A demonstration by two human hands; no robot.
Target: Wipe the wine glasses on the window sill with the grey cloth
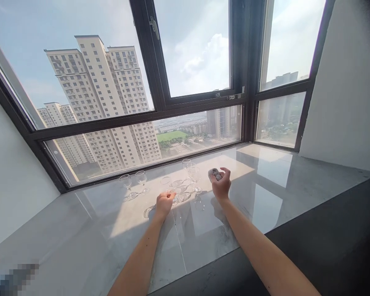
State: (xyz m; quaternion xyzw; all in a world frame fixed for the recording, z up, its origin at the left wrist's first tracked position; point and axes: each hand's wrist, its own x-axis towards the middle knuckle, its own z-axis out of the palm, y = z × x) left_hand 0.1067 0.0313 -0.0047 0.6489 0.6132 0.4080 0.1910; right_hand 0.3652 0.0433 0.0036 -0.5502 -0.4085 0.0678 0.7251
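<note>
My left hand (165, 204) is closed at the stem of a clear wine glass, whose bowl (165, 181) shows just above the fingers. Its foot is hard to make out against the bright sill. In my right hand (222, 187), raised above the sill to the right, is a bunched grey cloth (215, 174). Between my hands, toward the window, a small group of wine glasses (194, 176) stands upright close together. Two more stemmed glasses, a left one (126, 181) and a right one (141, 178), stand beyond my left hand.
The glossy grey stone sill (265, 181) carries strong reflections, sunlight and glass shadows. Behind the glasses runs a dark window frame (111, 119) with a handle (154, 28). White walls (345, 94) bound both sides. The sill's front edge drops to a dark face.
</note>
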